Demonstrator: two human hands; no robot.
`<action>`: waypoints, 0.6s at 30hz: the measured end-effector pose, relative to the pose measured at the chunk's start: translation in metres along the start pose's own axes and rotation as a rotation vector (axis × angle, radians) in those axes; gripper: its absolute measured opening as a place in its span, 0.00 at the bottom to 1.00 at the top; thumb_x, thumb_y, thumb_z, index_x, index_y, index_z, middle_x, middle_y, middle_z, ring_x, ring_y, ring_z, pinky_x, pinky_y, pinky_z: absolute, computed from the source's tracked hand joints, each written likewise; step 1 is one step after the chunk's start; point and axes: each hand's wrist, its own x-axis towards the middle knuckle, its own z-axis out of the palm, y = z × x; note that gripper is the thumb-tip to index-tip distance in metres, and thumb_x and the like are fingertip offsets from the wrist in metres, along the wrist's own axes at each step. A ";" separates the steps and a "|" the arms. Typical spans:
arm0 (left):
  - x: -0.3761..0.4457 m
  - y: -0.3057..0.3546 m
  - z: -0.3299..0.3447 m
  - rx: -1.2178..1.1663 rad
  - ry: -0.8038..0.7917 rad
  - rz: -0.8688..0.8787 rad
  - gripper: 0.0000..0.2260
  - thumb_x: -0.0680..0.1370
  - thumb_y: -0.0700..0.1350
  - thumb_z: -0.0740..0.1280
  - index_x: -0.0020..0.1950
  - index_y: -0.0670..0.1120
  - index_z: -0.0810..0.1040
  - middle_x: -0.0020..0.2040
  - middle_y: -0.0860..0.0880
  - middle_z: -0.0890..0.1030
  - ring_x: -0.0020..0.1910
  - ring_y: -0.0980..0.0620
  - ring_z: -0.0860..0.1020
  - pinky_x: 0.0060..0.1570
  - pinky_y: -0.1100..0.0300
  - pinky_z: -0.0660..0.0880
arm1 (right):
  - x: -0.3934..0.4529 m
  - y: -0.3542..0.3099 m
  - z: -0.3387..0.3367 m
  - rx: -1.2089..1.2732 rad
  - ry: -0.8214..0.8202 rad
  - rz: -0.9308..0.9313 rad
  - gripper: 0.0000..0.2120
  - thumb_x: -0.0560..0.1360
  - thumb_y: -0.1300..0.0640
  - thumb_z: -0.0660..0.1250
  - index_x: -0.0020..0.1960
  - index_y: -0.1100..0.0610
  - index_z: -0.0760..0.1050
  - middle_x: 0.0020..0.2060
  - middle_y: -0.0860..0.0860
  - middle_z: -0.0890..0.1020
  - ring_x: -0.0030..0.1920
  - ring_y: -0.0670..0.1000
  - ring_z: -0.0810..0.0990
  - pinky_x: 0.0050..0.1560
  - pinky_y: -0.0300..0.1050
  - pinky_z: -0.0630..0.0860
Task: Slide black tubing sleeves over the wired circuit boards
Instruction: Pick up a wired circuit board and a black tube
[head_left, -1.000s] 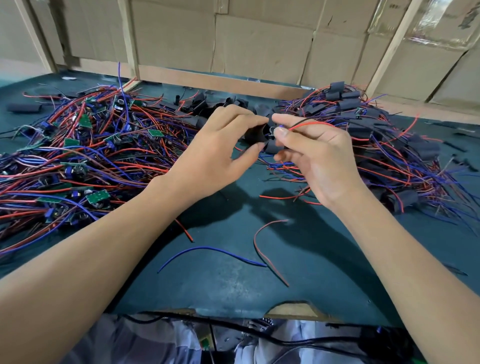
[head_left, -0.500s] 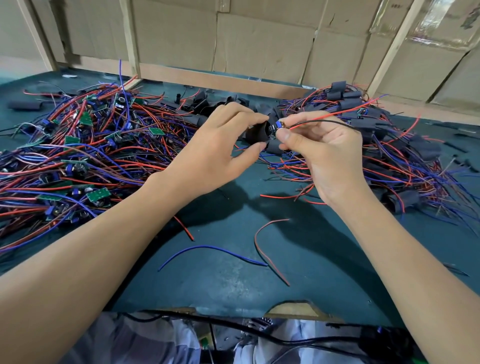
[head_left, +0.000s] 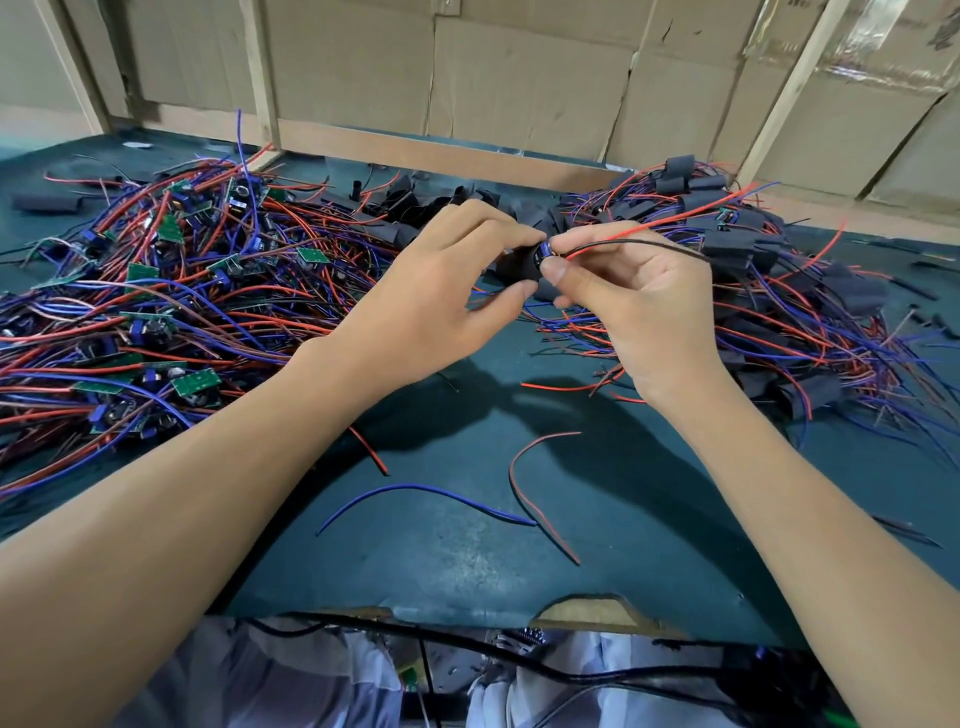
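Note:
My left hand pinches a short black tubing sleeve between thumb and fingers above the green table. My right hand pinches a small wired circuit board right at the sleeve's open end; only its blue tip shows. Its red and black wires trail off to the right over my fingers. A pile of bare wired boards lies at the left. A pile of sleeved boards lies at the right. Loose black sleeves lie at the back middle.
Loose wires lie on the green table in front of my hands: a blue wire and a red-black wire. Cardboard walls with wooden posts close off the back. A single black sleeve lies far left.
My right hand has brought the board to the sleeve's mouth, and its wires have swung up and out to the right. My left hand keeps its hold on the sleeve.

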 end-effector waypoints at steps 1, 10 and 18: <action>0.000 0.000 0.000 -0.001 0.005 0.000 0.16 0.80 0.43 0.70 0.66 0.38 0.77 0.57 0.42 0.78 0.54 0.45 0.76 0.54 0.49 0.76 | 0.000 0.000 0.000 -0.006 -0.003 0.007 0.05 0.74 0.66 0.75 0.47 0.58 0.84 0.43 0.56 0.85 0.42 0.52 0.83 0.42 0.48 0.82; 0.001 0.004 -0.002 0.002 -0.013 -0.010 0.18 0.80 0.43 0.70 0.68 0.39 0.76 0.58 0.42 0.78 0.57 0.45 0.76 0.57 0.50 0.76 | -0.002 0.000 0.002 0.015 -0.033 0.074 0.03 0.75 0.66 0.75 0.48 0.62 0.84 0.38 0.56 0.87 0.39 0.54 0.85 0.39 0.47 0.82; 0.001 -0.012 -0.008 0.255 -0.119 -0.315 0.18 0.81 0.53 0.63 0.70 0.49 0.74 0.59 0.49 0.78 0.61 0.42 0.71 0.64 0.44 0.69 | 0.017 -0.015 -0.022 0.376 0.436 0.153 0.05 0.75 0.70 0.72 0.44 0.64 0.78 0.36 0.57 0.82 0.37 0.57 0.82 0.42 0.50 0.81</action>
